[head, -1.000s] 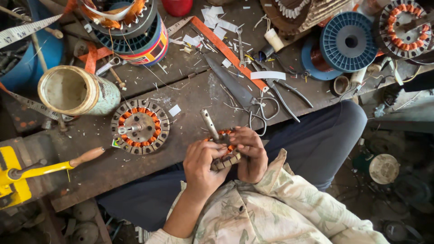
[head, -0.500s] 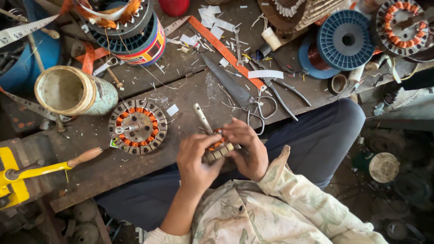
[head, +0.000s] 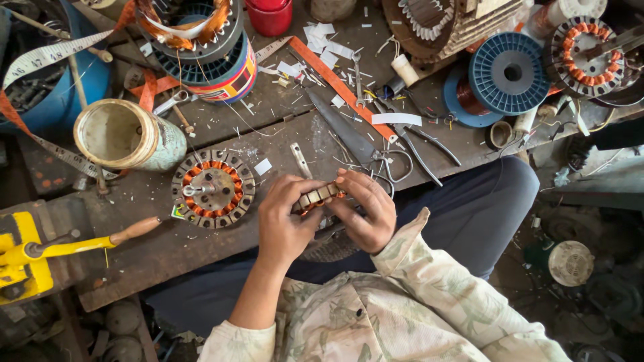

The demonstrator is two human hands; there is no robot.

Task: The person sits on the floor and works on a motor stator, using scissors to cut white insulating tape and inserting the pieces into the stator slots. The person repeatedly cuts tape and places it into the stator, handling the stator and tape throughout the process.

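Cluttered with scraps and tools, the dark wooden desk (head: 168,248) runs across in front of my lap. Both my hands grip a small round motor stator with a metal rim and copper-orange windings (head: 320,196), held edge-on at the desk's near edge: my left hand (head: 285,221) clasps its left side, my right hand (head: 365,211) closes over its right side, fingertips on the rim.

Compared with half a second ago, my hands have turned the stator so more of its segmented rim faces me, and my fingers sit closer together over it.

Just left of my left hand lies a second, larger stator with orange coils (head: 212,188), flat on the desk. Beyond that stands an open, grimy, pale tin can (head: 127,136). A yellow winding tool with a wooden handle (head: 60,248) sits far left. Steel scissors (head: 362,144) lie just beyond my right hand, and a blue plastic wire spool (head: 513,72) rests further right.
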